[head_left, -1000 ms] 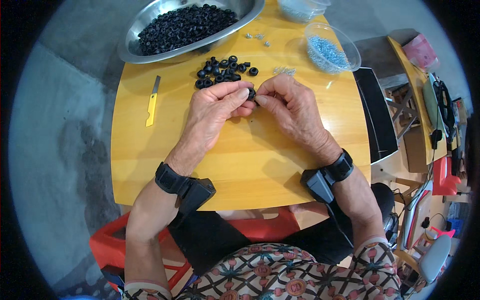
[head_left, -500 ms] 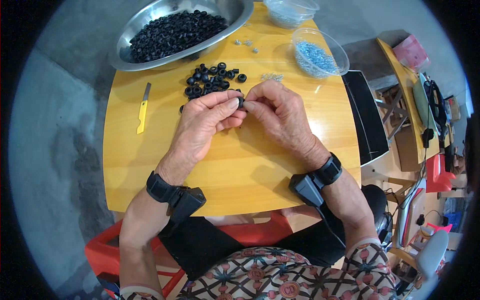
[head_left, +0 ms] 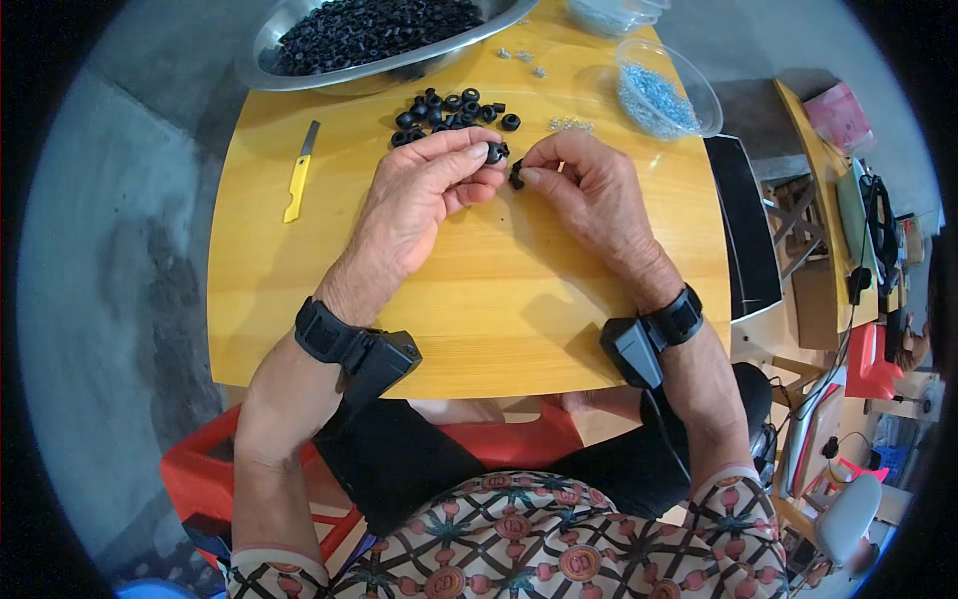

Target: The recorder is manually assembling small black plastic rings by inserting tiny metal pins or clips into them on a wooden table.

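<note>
Over the yellow wooden table, my left hand pinches a small black rubber ring between thumb and fingertips. Just to its right, my right hand pinches a second small black piece. The two pieces are a little apart. A loose pile of black rings lies on the table just beyond my hands. Both wrists wear black bands with small black boxes.
A big metal bowl full of black rings stands at the far edge. A clear bowl of small blue-grey parts is at the far right. A yellow utility knife lies to the left. A few small metal bits lie near the pile.
My hands have separated slightly: before, they were pressed together on one black piece; now each pinches its own piece with a small gap between.
</note>
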Tool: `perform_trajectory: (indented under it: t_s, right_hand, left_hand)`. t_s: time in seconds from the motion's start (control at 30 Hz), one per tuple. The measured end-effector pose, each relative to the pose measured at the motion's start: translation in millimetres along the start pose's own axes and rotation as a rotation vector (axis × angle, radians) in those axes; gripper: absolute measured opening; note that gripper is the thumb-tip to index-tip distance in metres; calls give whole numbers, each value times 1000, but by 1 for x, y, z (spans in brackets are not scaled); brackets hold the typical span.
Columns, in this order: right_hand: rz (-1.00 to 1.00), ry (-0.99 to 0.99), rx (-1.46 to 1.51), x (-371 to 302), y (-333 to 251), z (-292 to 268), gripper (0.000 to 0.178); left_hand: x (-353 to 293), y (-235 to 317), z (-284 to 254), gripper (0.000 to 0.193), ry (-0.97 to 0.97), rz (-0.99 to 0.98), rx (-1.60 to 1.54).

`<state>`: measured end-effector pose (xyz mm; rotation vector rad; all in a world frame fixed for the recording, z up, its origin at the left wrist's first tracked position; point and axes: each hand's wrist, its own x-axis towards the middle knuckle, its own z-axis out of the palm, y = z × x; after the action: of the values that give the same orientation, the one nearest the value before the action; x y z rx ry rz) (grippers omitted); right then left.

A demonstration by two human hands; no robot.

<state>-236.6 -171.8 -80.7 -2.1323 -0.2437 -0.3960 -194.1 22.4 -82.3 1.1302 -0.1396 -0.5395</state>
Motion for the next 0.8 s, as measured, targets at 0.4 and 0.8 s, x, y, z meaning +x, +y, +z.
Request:
perform_trajectory:
  t_s: [0.4,0.8]
  right_hand:
    - [-123,-79,-226,-3,-1,4,12]
    - [37,-20,-9,-2,-9,1,14]
  left_hand:
    - [0,-1,2,26,2,-9,-8]
    - [-2,-2,2,28,-1,3,30]
